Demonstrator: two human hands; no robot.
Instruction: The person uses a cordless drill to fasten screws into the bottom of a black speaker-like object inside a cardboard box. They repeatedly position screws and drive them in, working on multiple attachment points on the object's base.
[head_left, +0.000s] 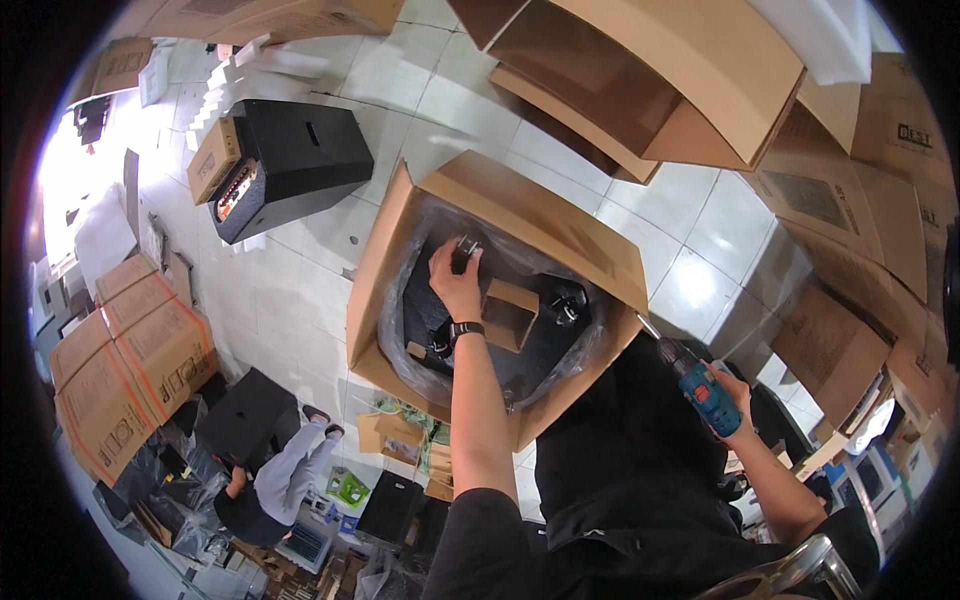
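Observation:
Inside an open cardboard box [545,205] lined with clear plastic lies a black cabinet [545,365]. Reaching in, my left hand [457,280] has its fingers closed round a small dark caster with metal parts [468,246] near the cabinet's far left corner. A similar caster [570,306] is on the cabinet's right side. Between them stands a small open cardboard carton [511,315], just right of my left wrist. Outside the box at the right, my right hand [735,402] grips a blue cordless drill [706,393], its long bit pointing up and left beside the box corner.
A black speaker cabinet [310,150] stands on the tiled floor at the far left. Large empty cartons [690,60] lie beyond the box, with flattened cardboard [830,350] at right. Stacked cartons [140,360] stand at left, near another person [265,500] beside a black cabinet.

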